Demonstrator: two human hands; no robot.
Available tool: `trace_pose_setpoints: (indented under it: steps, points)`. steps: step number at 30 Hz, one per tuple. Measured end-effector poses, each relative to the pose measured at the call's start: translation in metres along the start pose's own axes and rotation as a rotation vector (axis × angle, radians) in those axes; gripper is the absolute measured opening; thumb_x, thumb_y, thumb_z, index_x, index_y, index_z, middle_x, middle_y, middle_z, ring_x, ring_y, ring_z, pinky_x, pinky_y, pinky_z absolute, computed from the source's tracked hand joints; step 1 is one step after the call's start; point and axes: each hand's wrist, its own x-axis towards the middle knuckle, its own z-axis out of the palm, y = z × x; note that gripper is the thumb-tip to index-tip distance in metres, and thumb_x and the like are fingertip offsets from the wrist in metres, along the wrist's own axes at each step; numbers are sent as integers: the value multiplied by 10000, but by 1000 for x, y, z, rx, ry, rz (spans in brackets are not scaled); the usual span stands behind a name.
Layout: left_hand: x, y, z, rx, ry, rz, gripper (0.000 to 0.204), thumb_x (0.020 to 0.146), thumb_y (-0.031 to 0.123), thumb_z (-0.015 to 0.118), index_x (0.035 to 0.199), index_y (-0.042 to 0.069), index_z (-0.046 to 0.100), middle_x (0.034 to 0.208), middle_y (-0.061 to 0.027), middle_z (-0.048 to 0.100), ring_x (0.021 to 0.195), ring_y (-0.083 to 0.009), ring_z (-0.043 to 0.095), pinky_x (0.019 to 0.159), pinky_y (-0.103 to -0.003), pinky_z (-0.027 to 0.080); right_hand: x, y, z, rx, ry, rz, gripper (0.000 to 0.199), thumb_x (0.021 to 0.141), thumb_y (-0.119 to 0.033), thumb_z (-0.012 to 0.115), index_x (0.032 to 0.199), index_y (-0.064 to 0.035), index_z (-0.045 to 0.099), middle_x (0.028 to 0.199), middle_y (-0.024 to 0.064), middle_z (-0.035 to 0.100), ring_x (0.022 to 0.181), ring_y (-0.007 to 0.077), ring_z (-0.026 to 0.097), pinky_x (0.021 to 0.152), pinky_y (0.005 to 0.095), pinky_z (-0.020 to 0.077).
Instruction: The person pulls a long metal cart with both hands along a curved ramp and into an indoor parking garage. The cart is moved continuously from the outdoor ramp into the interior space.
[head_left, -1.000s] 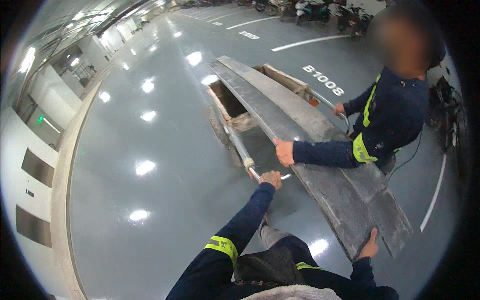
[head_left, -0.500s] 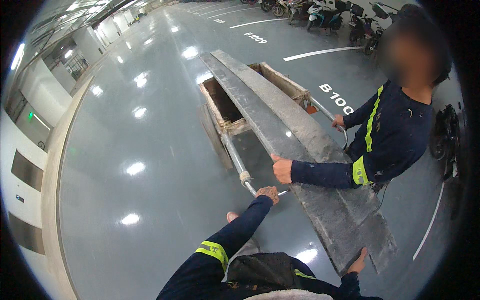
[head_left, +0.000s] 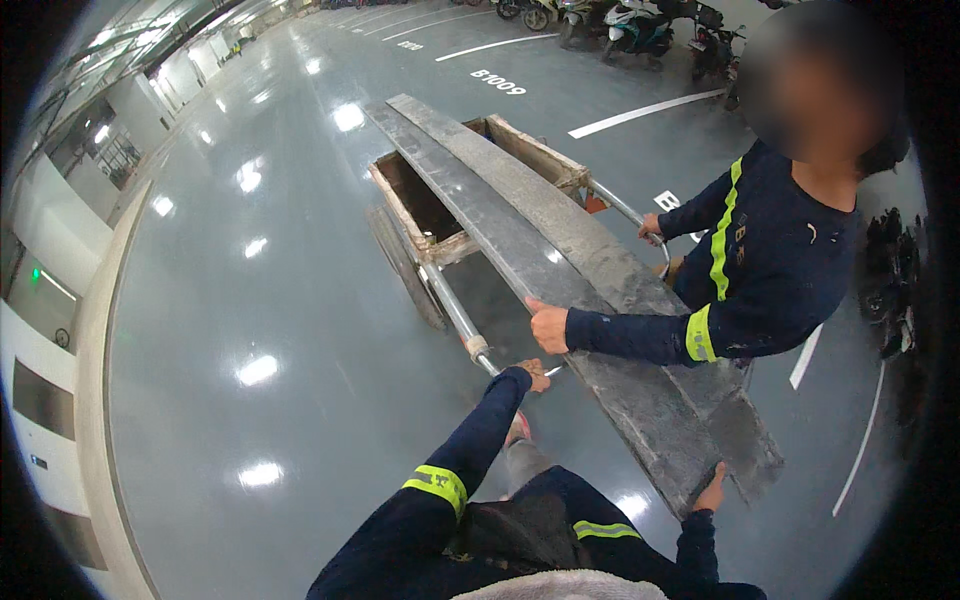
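My left hand [head_left: 533,375] is closed round the metal handle [head_left: 458,310] of a handcart, on its left side. At the near end of the load, my right hand [head_left: 711,490] grips the edge of a long grey stone slab [head_left: 500,235], its fingers partly hidden below. A second, rougher slab [head_left: 560,205] lies alongside it. Both rest slantwise across the cart's worn wooden box [head_left: 452,248] and reach back past the handles. A co-worker on the right lays one hand [head_left: 548,326] on the slab's left edge and holds the right handle with the other hand [head_left: 652,229].
A cart wheel [head_left: 405,268] stands left of the box. Glossy grey floor [head_left: 250,310] with white parking lines [head_left: 645,113] surrounds us. Motorbikes [head_left: 640,30] are parked at the far right. A white wall [head_left: 75,215] with a pale kerb [head_left: 105,370] runs along the left.
The cart, slabs and co-worker sit slightly further left in view, and the floor markings have shifted. My foot now shows below the left handle. Both my hands keep their grips.
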Motion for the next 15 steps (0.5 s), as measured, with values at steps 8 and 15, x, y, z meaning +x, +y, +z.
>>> trace_pose_setpoints:
  steps: [8,15]
  points:
    - [6,-19,14,-105,-104,195,347,607,274,609,783,-25,601,713,-165,608,654,-246,605,579,-360,471,-55,-35,-2,168,-17,66,677,735,-517,591,1022,95,549,939,112,567,816,181,508,734,312,403]
    - [18,-68,8,13,-20,-65,403,693,280,446,1014,64,561,1020,-196,572,964,-305,549,825,-390,420,-98,-57,32,59,82,84,706,719,-530,602,948,135,536,818,117,561,762,181,477,712,328,389]
